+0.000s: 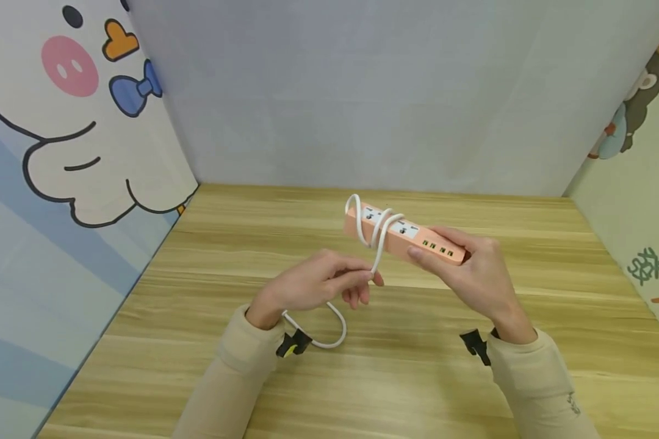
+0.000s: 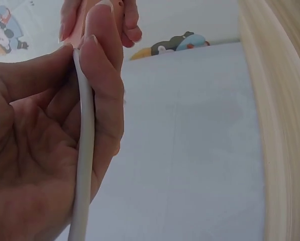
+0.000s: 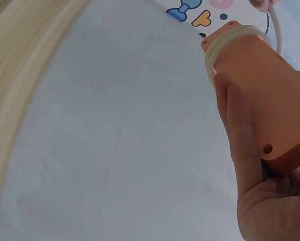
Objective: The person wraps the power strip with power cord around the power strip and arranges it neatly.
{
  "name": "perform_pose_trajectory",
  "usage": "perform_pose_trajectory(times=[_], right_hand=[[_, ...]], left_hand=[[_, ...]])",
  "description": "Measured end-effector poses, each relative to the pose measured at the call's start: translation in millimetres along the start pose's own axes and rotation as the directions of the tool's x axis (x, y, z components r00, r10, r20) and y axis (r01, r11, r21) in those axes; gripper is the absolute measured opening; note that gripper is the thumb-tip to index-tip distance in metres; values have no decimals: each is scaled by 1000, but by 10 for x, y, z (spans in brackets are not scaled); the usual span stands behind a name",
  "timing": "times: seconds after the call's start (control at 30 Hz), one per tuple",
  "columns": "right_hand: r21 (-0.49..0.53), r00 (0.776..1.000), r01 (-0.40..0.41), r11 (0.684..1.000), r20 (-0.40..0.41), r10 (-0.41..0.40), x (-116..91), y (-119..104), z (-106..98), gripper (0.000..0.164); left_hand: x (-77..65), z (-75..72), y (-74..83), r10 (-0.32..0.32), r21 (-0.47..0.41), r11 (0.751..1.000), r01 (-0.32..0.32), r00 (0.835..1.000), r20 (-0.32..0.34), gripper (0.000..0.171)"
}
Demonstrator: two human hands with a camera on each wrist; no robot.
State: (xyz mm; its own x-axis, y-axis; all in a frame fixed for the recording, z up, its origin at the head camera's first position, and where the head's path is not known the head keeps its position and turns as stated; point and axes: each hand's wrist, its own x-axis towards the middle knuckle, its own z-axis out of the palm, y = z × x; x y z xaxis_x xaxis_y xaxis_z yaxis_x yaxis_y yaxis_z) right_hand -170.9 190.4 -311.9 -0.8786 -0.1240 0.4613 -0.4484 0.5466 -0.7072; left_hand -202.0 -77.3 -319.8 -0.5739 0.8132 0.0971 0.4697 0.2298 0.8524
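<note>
My right hand (image 1: 480, 271) grips an orange power strip (image 1: 398, 247) by its USB-port end, thumb on the near side and fingers behind. White sockets and several USB ports face up in the head view; the plain back (image 3: 265, 85) shows in the right wrist view. A white cord (image 1: 382, 235) comes off the far left end and loops around the strip's left half. My left hand (image 1: 318, 280) pinches this cord between thumb and forefinger, just below and left of the strip. From there the cord (image 2: 84, 150) runs across the palm and hangs in a loop (image 1: 337, 341) near the left wrist.
A wood-grain table (image 1: 417, 378) lies beneath both hands. Behind it rises a pale grey wall panel (image 1: 362, 97). Cartoon-printed panels stand at the left (image 1: 27, 183) and right (image 1: 648, 201). Black camera mounts (image 1: 295, 343) sit at both wrists.
</note>
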Motion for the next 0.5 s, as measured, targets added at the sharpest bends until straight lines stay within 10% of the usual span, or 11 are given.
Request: perform_pose_trajectory(times=[0.5], right_hand=[[40,1000,-6,999,-16,7,1,48,-26,31]], left_hand=[[52,14,-65,-36,89,995,36,999,-2,29]])
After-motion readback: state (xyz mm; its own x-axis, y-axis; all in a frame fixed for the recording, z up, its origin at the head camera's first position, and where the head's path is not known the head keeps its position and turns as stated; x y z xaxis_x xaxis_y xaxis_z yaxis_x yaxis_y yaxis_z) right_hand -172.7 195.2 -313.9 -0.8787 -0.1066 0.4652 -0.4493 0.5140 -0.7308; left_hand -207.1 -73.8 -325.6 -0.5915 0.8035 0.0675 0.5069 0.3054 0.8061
